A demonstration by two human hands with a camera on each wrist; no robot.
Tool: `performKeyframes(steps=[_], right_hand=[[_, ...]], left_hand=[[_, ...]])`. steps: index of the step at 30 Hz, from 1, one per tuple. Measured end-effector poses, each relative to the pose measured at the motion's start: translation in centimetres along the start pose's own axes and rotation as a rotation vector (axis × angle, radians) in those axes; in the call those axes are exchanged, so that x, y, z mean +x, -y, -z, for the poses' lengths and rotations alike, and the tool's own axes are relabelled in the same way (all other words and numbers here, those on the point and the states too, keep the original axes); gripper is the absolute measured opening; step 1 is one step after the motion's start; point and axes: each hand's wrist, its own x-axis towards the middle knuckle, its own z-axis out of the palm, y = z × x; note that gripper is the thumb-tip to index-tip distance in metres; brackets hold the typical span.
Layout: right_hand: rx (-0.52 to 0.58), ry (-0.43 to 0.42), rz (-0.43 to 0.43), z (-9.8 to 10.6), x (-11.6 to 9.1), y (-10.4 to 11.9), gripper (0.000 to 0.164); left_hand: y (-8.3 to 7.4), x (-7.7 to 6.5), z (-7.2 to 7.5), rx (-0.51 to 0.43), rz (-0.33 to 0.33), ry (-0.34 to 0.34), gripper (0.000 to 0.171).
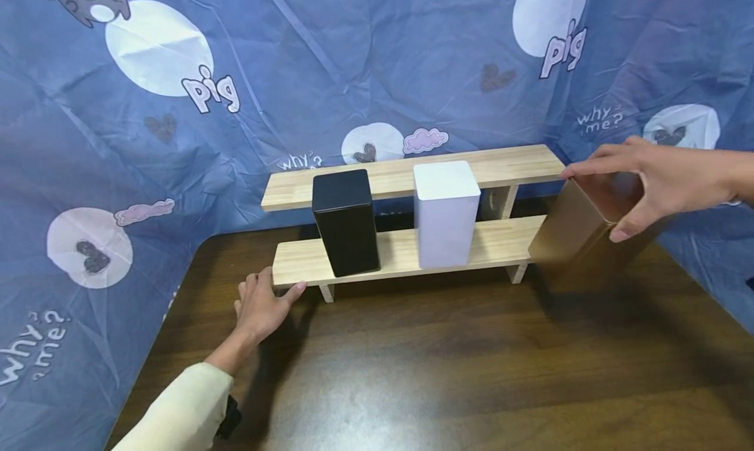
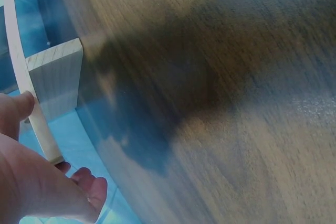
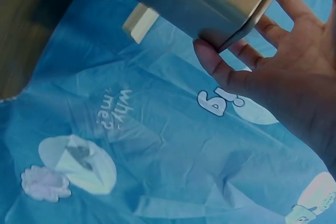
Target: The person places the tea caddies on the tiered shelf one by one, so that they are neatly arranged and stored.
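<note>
A two-tier light wooden shelf (image 1: 396,248) stands on the brown table. A black rectangular tin (image 1: 349,232) and a white one (image 1: 446,232) stand upright on its lower board, some way apart. My left hand (image 1: 261,309) holds the left end of that board, its thumb on the front edge in the left wrist view. At the right end, my right hand (image 1: 677,176) grips a copper-coloured rectangular tin (image 1: 574,238) by its top, thumb and fingers on opposite sides. This tin is slightly tilted, and its lower part is blurred beside the shelf's right end.
The upper board (image 1: 377,176) runs behind the tins. Short wooden supports (image 1: 327,293) carry the lower board above the table (image 1: 412,366). A blue printed cloth (image 1: 330,65) hangs around the table's back and sides.
</note>
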Motion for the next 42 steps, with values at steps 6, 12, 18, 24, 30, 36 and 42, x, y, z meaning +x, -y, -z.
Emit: performKeyframes(steps=[6, 12, 18, 24, 30, 36, 42], right_hand=[[0.078, 0.026, 0.000, 0.6, 2.5, 0.1, 0.095], [0.082, 0.073, -0.023, 1.0, 4.7, 0.0, 0.093], [0.097, 0.121, -0.024, 1.0, 6.7, -0.3, 0.091], [0.087, 0.165, -0.082, 0.7, 8.3, -0.4, 0.093], [0.079, 0.203, -0.131, 0.5, 9.2, -0.5, 0.096], [0.094, 0.222, -0.135, 0.6, 9.9, -0.4, 0.097], [0.131, 0.243, -0.154, 0.4, 9.9, -0.4, 0.098]], left_hand=[[0.0, 0.0, 0.0, 0.002, -0.003, -0.013, 0.078], [0.0, 0.1, 0.0, 0.000, -0.019, -0.022, 0.076], [0.1, 0.2, 0.1, -0.008, -0.021, -0.021, 0.078], [0.1, 0.3, 0.1, -0.002, -0.022, -0.014, 0.078], [0.1, 0.3, 0.0, 0.000, -0.023, -0.015, 0.077], [0.1, 0.4, 0.1, 0.003, -0.023, -0.018, 0.078], [0.0, 0.2, 0.0, 0.004, -0.021, -0.007, 0.078]])
